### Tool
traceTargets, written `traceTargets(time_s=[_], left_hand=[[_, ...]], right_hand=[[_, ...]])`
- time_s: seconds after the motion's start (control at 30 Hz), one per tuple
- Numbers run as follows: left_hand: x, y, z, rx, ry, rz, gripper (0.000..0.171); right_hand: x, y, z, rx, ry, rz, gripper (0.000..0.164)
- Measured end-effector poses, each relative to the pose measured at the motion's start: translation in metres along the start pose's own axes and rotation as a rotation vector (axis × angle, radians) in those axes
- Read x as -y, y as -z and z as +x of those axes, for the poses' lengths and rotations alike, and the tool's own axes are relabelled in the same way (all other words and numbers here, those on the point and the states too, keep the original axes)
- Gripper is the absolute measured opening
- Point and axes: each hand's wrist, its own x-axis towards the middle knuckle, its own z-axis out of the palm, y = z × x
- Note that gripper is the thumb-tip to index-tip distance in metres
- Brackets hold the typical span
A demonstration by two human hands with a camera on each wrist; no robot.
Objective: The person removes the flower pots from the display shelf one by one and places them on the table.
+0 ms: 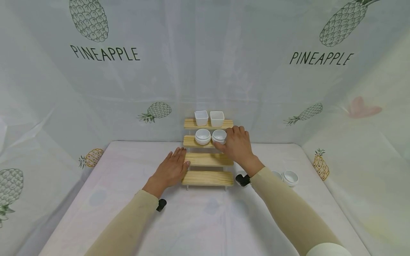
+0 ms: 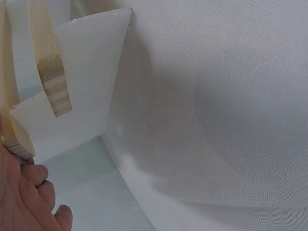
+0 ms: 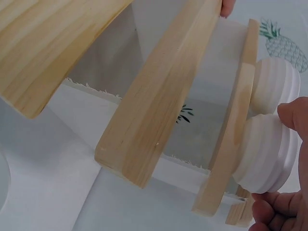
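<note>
A four-tier stand with pale wooden shelves [image 1: 207, 178] and translucent side panels [image 2: 91, 72] stands before me. My left hand [image 1: 171, 167] rests along its left side, fingers mostly straight; in the left wrist view the fingers [image 2: 38, 185] lie by a shelf end. My right hand [image 1: 238, 144] holds a round white ridged bowl [image 1: 219, 135] between thumb and fingers, on the second shelf from the top. Beside it on that shelf sits a matching round bowl [image 1: 203, 135]. In the right wrist view the held bowl [image 3: 264, 154] sits against the shelf, next to the other.
Two square white bowls [image 1: 201, 118] stand on the top shelf. More round white bowls [image 1: 290, 177] are on the table to the right, partly hidden by my right forearm. A pineapple-printed sheet [image 1: 205, 71] hangs close behind the stand.
</note>
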Motion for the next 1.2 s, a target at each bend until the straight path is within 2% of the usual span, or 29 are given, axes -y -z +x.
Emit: traceTargets(time_s=[0.17, 0.4, 0.67, 0.9, 1.2], left_hand=[[0.000, -0.003, 0.001, -0.009, -0.001, -0.002, 0.071], [0.002, -0.006, 0.001, -0.012, -0.003, 0.007, 0.071], [0.003, -0.005, 0.002, -0.014, -0.004, 0.003, 0.071], [0.001, -0.002, 0.000, -0.008, 0.001, 0.013, 0.071], [0.000, -0.002, 0.001, -0.014, -0.003, 0.005, 0.071]], right_hand=[[-0.001, -0.002, 0.000, -0.001, 0.008, -0.010, 0.064], [-0.006, -0.002, -0.002, -0.061, 0.066, -0.063, 0.063], [-0.011, 0.003, -0.010, -0.097, 0.127, -0.057, 0.066], [-0.018, 0.013, -0.023, -0.093, 0.156, -0.061, 0.068], [-0.031, 0.019, -0.053, -0.172, 0.220, -0.070, 0.063]])
